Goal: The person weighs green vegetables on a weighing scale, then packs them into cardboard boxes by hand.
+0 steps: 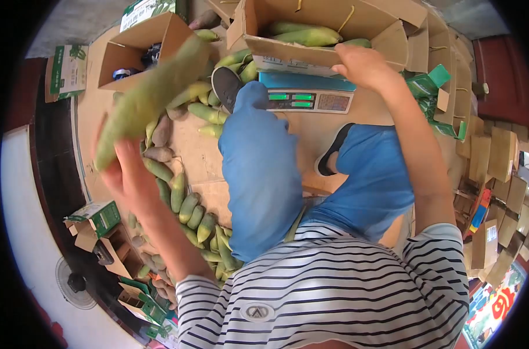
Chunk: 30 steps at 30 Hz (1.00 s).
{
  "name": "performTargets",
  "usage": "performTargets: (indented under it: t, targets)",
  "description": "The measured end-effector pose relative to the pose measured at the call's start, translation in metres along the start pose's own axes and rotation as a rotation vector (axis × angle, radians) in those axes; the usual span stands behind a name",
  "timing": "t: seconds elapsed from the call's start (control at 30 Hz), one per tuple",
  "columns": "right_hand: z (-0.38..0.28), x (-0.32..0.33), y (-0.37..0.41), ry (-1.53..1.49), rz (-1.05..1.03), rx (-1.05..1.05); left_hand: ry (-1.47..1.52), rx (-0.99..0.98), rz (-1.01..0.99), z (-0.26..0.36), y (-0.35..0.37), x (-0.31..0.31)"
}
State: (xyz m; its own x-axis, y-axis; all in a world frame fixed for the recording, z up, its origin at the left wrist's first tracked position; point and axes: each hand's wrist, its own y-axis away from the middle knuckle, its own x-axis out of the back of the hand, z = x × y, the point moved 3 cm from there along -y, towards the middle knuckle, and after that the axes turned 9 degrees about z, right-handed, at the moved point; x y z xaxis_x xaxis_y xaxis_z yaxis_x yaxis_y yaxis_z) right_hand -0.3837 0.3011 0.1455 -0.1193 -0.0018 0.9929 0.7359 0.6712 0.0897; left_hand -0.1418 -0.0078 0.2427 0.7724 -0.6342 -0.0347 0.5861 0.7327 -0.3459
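My left hand [123, 177] is closed around the lower end of a long green radish [154, 93], which is raised at a slant on the left and blurred by motion. My right hand [360, 64] grips the near edge of an open cardboard box [311, 51], its fingertips partly hidden inside. Several green radishes [305, 36] lie in that box. Under the box, a digital scale [334, 103] with a blue platform and lit green displays shows between my feet.
Loose green radishes [190, 208] and brownish roots [161, 132] cover the floor to the left. An open carton [116, 61] holding dark items stands at upper left. More cartons [503, 154] are stacked at right, and a fan [72, 283] stands at lower left.
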Motion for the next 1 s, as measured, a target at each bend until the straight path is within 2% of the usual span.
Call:
performTargets:
  t: [0.07, 0.13, 0.17, 0.2, 0.27, 0.33, 0.37, 0.47, 0.53, 0.63, 0.73, 0.8, 0.83, 0.93, 0.97, 1.0]
  targets:
    - [-0.001, 0.0, 0.001, 0.008, -0.032, -0.015, 0.243, -0.022, -0.023, 0.006, -0.017, -0.063]
    - [-0.001, 0.0, -0.001, 0.014, -0.07, -0.042, 0.29, 0.142, -0.082, -0.007, -0.026, -0.119]
    - [-0.003, 0.001, -0.001, 0.011, -0.066, -0.041, 0.166, 0.19, -0.196, -0.011, -0.024, -0.14]
    - [-0.004, 0.002, 0.0, 0.006, -0.063, -0.043, 0.05, 0.169, -0.217, -0.019, -0.024, -0.156]
    - [-0.003, 0.003, 0.0, 0.007, 0.001, -0.024, -0.106, -0.002, -0.157, -0.015, -0.015, -0.165]
    - [-0.001, 0.001, 0.002, 0.024, 0.113, 0.025, -0.178, -0.071, -0.272, 0.005, -0.002, -0.169]
    - [0.001, -0.001, 0.0, 0.008, 0.066, 0.032, -0.218, -0.102, -0.324, 0.018, 0.004, -0.168]
    - [-0.002, 0.003, 0.0, 0.001, -0.024, -0.013, -0.028, -0.048, -0.434, 0.063, 0.021, -0.18]
    - [0.0, 0.001, -0.001, -0.009, -0.026, -0.009, 0.053, -0.124, -0.414, 0.086, 0.021, -0.193]
    - [0.004, 0.004, 0.003, -0.053, 0.051, 0.017, 0.22, -0.078, -0.426, 0.099, 0.025, -0.218]
    - [0.007, 0.015, 0.007, -0.093, 0.152, 0.005, 0.122, -0.065, -0.486, 0.094, 0.027, -0.234]
    - [0.007, 0.028, 0.008, -0.097, 0.198, -0.065, -0.107, -0.275, -0.478, 0.051, 0.013, -0.244]
    - [0.007, 0.035, 0.012, -0.145, 0.254, -0.038, -0.293, -0.512, -0.441, 0.029, 0.011, -0.244]
    - [0.01, 0.039, 0.014, -0.112, 0.257, -0.008, -0.815, -0.494, -0.664, -0.002, 0.007, -0.239]
    - [0.009, 0.038, 0.013, -0.113, 0.258, -0.007, -0.785, -0.621, -0.607, -0.011, 0.005, -0.236]
    - [0.01, 0.037, 0.011, -0.109, 0.264, -0.008, -0.808, -0.637, -0.642, -0.019, 0.0, -0.236]
